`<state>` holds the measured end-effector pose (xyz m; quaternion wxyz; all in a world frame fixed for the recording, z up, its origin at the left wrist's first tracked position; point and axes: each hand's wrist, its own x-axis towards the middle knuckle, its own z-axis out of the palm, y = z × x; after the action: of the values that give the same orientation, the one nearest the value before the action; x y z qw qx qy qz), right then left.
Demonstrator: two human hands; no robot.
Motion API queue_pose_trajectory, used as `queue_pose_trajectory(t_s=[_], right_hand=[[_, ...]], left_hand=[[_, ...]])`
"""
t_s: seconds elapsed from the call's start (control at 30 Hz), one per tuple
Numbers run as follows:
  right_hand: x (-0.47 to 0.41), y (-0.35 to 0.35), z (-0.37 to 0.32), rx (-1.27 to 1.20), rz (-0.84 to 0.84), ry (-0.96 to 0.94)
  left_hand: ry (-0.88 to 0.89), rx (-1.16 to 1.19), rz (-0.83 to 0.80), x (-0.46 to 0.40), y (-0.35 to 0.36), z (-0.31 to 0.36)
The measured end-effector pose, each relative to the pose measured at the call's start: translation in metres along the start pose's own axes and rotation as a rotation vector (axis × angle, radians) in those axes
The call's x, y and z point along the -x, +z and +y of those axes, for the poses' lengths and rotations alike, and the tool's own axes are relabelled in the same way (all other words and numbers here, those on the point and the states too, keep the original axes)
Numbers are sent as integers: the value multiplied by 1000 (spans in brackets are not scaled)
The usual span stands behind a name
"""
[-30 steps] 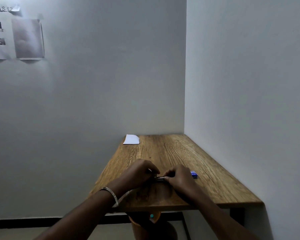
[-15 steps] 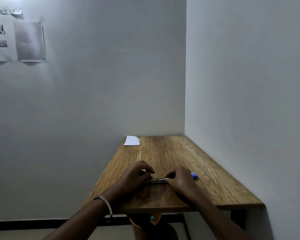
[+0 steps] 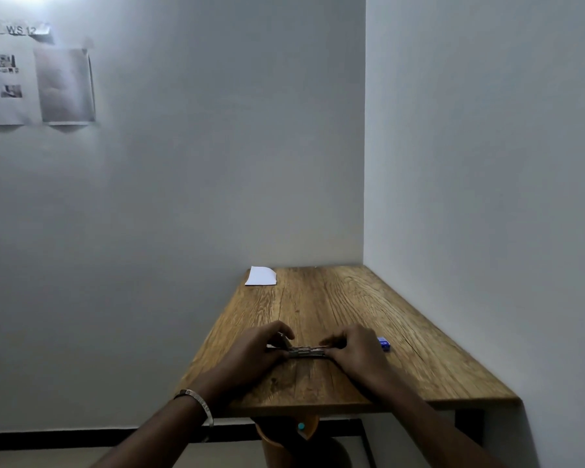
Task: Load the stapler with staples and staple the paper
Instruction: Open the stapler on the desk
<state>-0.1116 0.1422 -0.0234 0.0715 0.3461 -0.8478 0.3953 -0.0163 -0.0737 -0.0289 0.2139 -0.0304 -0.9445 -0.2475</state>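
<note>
A small metal stapler (image 3: 306, 351) lies flat along the near part of the wooden table (image 3: 335, 309), stretched out between both hands. My left hand (image 3: 254, 349) grips its left end with curled fingers. My right hand (image 3: 355, 347) pinches its right end. A small blue staple box (image 3: 384, 342) sits just right of my right hand. A folded white paper (image 3: 261, 275) lies at the table's far left corner, well away from both hands. Whether staples lie in the stapler is too small to tell.
The table stands in a corner, with a wall along its right side and behind it. An orange stool (image 3: 284, 437) shows under the near edge. Printed sheets (image 3: 38, 86) hang on the far wall at upper left.
My hands have drawn apart, the left one sliding leftwards, so more of the stapler's metal length shows between them. The view has tilted down slightly.
</note>
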Motion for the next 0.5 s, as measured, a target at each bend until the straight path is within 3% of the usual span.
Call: queue_pose_trajectory(t_s=[0.5], right_hand=[[-8, 3, 0, -106, -196, 1]], left_hand=[[24, 8, 5, 1, 0, 4]])
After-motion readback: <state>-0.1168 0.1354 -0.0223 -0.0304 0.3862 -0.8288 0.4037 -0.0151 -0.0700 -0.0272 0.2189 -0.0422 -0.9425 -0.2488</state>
